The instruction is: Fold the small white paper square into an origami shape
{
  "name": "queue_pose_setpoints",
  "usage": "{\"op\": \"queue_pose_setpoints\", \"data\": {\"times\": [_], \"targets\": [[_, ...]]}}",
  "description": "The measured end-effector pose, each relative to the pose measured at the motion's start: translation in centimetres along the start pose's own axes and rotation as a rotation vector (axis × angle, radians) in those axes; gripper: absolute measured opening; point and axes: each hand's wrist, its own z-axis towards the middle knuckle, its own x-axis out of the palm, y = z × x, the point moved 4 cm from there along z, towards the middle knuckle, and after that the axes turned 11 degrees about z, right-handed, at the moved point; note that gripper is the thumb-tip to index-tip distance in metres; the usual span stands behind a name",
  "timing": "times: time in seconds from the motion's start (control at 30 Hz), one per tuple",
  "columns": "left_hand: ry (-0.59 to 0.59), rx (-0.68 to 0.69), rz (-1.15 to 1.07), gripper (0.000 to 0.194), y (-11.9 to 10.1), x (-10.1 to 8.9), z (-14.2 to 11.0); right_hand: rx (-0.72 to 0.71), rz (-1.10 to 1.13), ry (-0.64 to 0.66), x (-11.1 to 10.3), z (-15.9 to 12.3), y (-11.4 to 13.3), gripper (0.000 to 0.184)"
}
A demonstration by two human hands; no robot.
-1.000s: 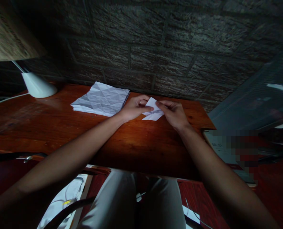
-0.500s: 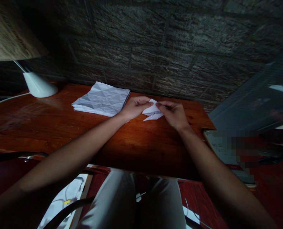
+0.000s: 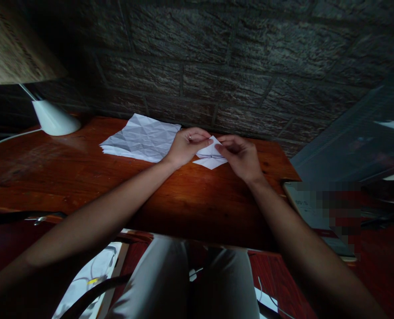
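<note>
Between my two hands is a small folded piece of white paper (image 3: 211,162), with a pointed top and creases meeting near its middle. My left hand (image 3: 187,147) pinches its upper left side between thumb and fingers; a ring shows on one finger. On the opposite edge, my right hand (image 3: 241,154) grips the paper with thumb and index finger. Just left of my left hand lies a stack of creased white paper sheets (image 3: 140,135), its right edge partly covered by that hand.
The wooden table (image 3: 183,199) runs up to a dark stone-block wall (image 3: 197,71). At the left stands a lamp with a white base (image 3: 56,118) and a woven shade (image 3: 17,48). A translucent panel (image 3: 336,133) rises past the table's right end.
The folded paper has opened out a little: its lower part spreads wider and flatter, and its pointed top stands higher. Both hands have shifted slightly, still holding it. The stack has not moved.
</note>
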Motion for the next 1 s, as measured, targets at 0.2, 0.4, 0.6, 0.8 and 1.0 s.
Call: {"op": "queue_pose_setpoints", "data": {"times": [0.2, 0.4, 0.6, 0.8, 1.0], "targets": [[0.026, 0.082, 0.021, 0.019, 0.11, 0.11, 0.04, -0.03, 0.023, 0.011, 0.1, 0.05, 0.08, 0.017], [0.135, 0.215, 0.046, 0.018, 0.54, 0.32, 0.28, -0.044, 0.043, 0.04, 0.07, 0.27, -0.37, 0.029], [0.163, 0.224, 0.096, 0.016, 0.5, 0.19, 0.24, 0.0, 0.013, 0.042, -0.16, 0.22, -0.2, 0.035], [0.186, 0.221, 0.105, 0.014, 0.09, 0.16, 0.02, 0.042, 0.054, 0.075, -0.03, 0.32, 0.18, 0.043], [0.191, 0.194, 0.11, 0.016, 0.1, 0.27, -0.01, 0.055, 0.054, 0.091, 0.23, 0.24, 0.15, 0.043]]}}
